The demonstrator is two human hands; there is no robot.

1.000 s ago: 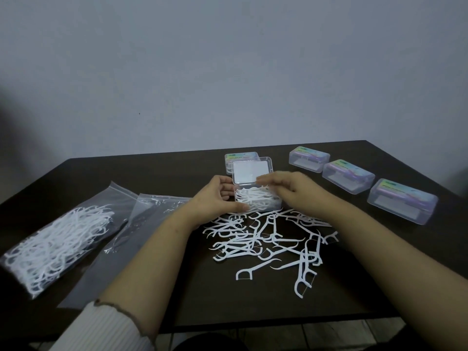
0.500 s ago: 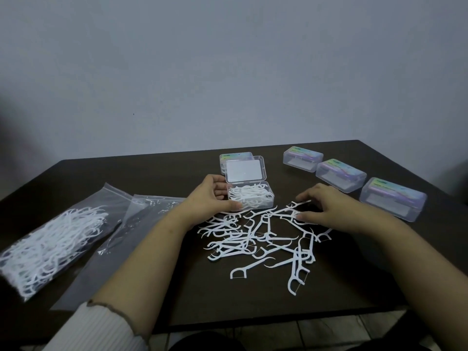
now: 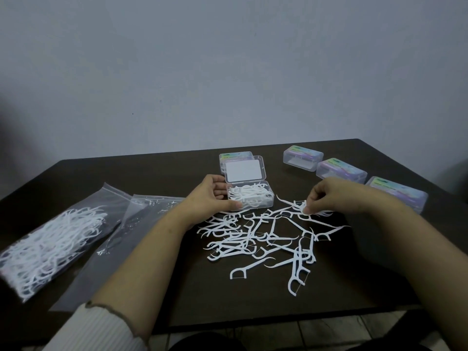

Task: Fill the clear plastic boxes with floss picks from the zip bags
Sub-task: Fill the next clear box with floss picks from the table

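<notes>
An open clear plastic box [image 3: 269,198] partly filled with white floss picks stands mid-table, its lid [image 3: 244,169] raised behind it. My left hand [image 3: 211,196] holds the box's left side, thumb at its front corner. A loose pile of floss picks [image 3: 263,239] lies on the dark table in front of the box. My right hand [image 3: 331,196] pinches a few picks at the pile's far right edge. A zip bag full of picks [image 3: 48,247] lies at the left, an emptied zip bag [image 3: 121,239] beside it.
Three closed clear boxes with coloured labels sit in a row at the back right [image 3: 302,157], [image 3: 340,171], [image 3: 397,192]. Another closed box [image 3: 234,156] stands behind the open one. The table's front edge [image 3: 278,319] runs below the pile.
My right hand left the open box, moved right to the pile's far edge, and its fingers closed on a few picks. My left hand stayed on the box.
</notes>
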